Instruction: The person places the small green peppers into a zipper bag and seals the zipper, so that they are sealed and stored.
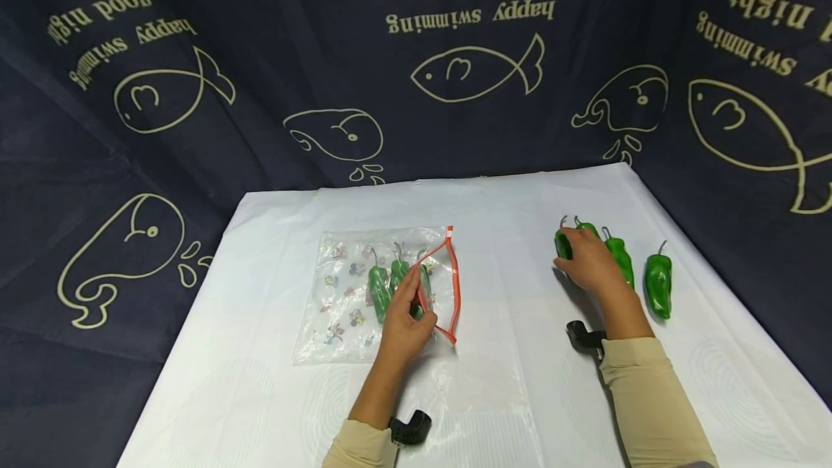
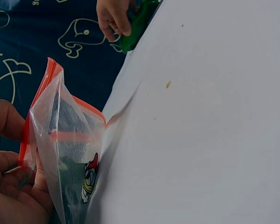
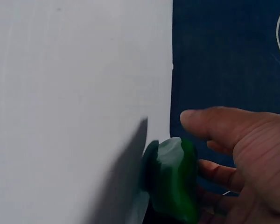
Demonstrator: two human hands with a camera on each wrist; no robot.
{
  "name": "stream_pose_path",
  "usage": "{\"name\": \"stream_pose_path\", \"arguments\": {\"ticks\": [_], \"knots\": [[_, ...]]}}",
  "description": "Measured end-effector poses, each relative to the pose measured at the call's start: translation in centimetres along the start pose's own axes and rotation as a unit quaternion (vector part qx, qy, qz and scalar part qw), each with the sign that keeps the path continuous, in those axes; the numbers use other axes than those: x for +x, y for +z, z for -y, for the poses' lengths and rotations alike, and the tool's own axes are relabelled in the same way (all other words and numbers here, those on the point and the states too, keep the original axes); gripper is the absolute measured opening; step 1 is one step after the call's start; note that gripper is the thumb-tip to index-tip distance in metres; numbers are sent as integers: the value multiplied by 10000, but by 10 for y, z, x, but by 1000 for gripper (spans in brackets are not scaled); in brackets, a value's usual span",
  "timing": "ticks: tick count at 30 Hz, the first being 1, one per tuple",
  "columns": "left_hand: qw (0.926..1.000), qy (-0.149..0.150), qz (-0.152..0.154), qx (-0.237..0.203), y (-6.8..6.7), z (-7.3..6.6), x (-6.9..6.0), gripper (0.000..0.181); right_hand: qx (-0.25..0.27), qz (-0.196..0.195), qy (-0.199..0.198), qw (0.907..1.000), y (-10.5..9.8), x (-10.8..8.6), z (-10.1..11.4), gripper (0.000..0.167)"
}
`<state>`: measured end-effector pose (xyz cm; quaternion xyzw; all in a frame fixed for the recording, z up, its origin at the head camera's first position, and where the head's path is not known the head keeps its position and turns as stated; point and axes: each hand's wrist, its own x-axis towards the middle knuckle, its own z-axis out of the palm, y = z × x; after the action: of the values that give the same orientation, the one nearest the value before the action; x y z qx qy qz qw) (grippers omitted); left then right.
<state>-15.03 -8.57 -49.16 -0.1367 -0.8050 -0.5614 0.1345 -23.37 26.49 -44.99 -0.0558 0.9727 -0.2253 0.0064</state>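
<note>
Left grip [image 1: 404,327] holds bag [image 1: 347,295], right grip [image 1: 593,262] touches green pepper [image 1: 562,245].

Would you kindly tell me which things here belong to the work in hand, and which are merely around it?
In the work:
- red-edged clear bag, pinched by the left hand
- bagged peppers
- loose peppers, one at the right hand

Merely around it:
- dark printed cloth
- white table cover
- black wrist devices
</note>
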Motion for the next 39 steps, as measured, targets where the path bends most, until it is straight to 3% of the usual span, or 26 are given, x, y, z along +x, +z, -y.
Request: {"name": "stream_pose_path", "arguments": {"ticks": [8, 17, 19, 22, 25, 28, 39], "knots": [[9999, 72, -14, 77, 0, 0, 1, 78, -76, -148, 19, 9999, 2, 1, -2, 66], [9999, -112, 58, -22, 1, -1, 0, 80, 157, -74, 118, 9998, 1, 1, -3, 63], [9999, -88, 37, -69, 2, -1, 0, 80, 283, -1, 170, 9995, 0, 0, -1, 65], [9999, -83, 40, -115, -1, -13, 1, 78, 500, 38, 166, 9986, -2, -1, 1, 66], [9999, -104, 37, -57, -2, -14, 1, 78, 865, -78, -76, 9962, -3, -1, 2, 66], [10000, -32, 5, 0, 0, -2, 1, 79, 1245, -160, -318, 9916, -5, 1, 6, 65], [10000, -42, -17, 16, 0, -1, 0, 79, 1981, -82, -449, 9791, -5, 0, 26, 67]]}}
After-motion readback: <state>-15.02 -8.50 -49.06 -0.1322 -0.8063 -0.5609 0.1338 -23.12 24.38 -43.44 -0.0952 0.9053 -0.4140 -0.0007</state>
